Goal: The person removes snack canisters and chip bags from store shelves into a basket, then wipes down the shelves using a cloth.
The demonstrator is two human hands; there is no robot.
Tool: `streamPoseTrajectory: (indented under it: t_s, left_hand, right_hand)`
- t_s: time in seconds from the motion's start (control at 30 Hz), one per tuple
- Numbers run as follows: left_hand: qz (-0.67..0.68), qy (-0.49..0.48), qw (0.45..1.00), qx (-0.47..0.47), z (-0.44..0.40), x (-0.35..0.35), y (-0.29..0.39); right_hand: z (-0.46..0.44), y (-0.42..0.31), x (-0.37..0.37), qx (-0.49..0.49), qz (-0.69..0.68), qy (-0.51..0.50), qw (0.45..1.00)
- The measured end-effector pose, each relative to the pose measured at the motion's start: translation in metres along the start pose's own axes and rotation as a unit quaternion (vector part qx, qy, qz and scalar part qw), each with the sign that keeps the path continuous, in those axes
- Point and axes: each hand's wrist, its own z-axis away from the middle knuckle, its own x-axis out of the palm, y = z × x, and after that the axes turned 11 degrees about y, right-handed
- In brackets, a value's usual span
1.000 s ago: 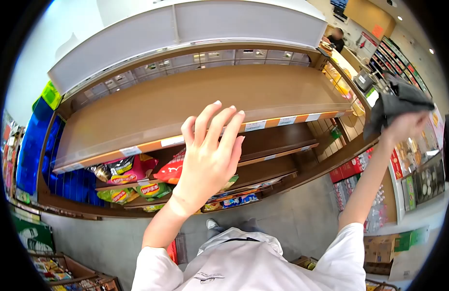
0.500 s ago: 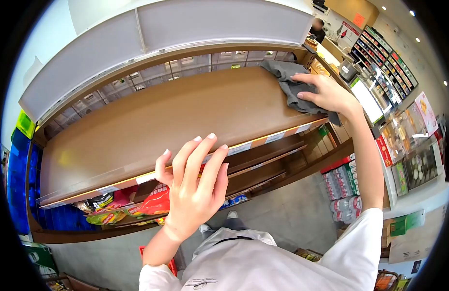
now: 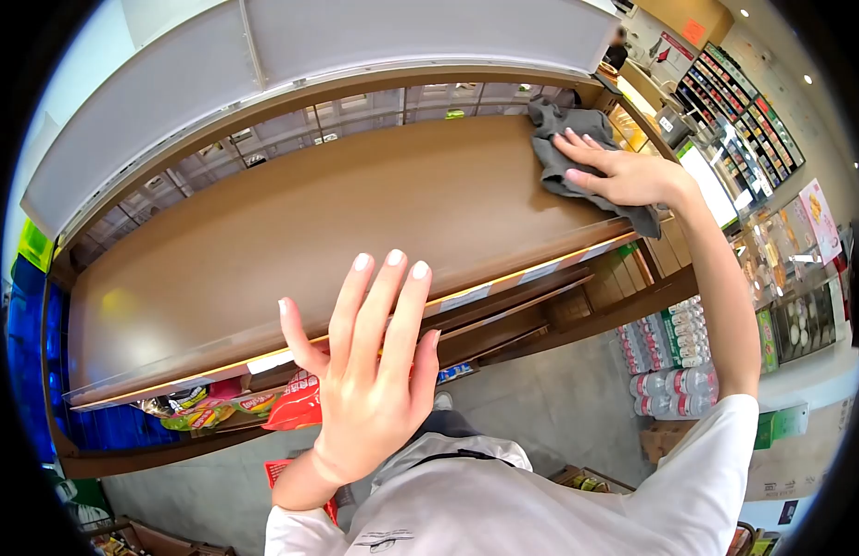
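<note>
A dark grey cloth (image 3: 578,153) lies bunched at the right end of a brown shelf board (image 3: 309,232), with one corner hanging over the front edge. My right hand (image 3: 629,176) presses on it, fingers extended over the fabric and thumb apart, holding it against the board. Nearer to me, my left hand (image 3: 369,361) is raised in front of the shelf's front edge, empty, its fingers spread. Behind that hand is a red snack bag (image 3: 295,403) on the lower shelf, partly hidden by it.
A price-label strip (image 3: 466,295) runs along the shelf's front. Wire mesh (image 3: 360,116) stands behind the board, under a pale panel (image 3: 355,37). Packs of bottled water (image 3: 670,385) are on the floor at right. A red basket (image 3: 279,471) sits below my left arm. Another person (image 3: 617,51) is far back.
My right hand and the cloth have shifted slightly right along the board, and the fingers lie flatter. The left hand's fingers have straightened and spread. The view has shifted a little.
</note>
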Motion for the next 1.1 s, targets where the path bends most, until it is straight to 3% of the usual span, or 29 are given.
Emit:
streamPoseTrajectory:
  t_s: [0.2,0.33,0.53,0.7,0.77,0.83,0.93,1.1]
  left_hand:
    - [-0.035,-0.028,0.999,0.004,0.000,0.000,0.003]
    - [-0.030,-0.019,0.999,-0.003,0.000,0.002,0.003]
    - [-0.021,-0.014,1.000,-0.015,-0.001,0.001,0.005]
    - [-0.011,-0.010,1.000,-0.009,0.000,0.001,0.005]
    - [-0.012,-0.011,1.000,-0.004,-0.001,0.000,0.005]
    - [-0.022,-0.018,0.999,-0.015,-0.001,0.000,0.007]
    - [-0.032,-0.024,0.999,-0.017,-0.001,0.000,0.009]
    - [-0.043,-0.020,0.999,-0.011,0.001,0.001,0.008]
  right_hand:
    - [-0.016,-0.068,0.000,-0.093,-0.033,0.032,0.995]
    - [-0.022,-0.050,-0.004,-0.112,-0.054,0.022,0.992]
    - [-0.019,0.020,-0.007,0.023,-0.073,0.012,0.997]
    - [-0.028,0.001,-0.015,-0.017,-0.028,0.009,0.999]
    - [-0.029,-0.022,-0.011,-0.093,0.000,0.035,0.995]
    - [-0.028,-0.061,-0.003,-0.097,-0.007,0.024,0.995]
    - [-0.028,-0.101,0.008,-0.022,-0.010,0.003,1.000]
    - [-0.022,-0.064,0.009,-0.044,-0.038,-0.006,0.998]
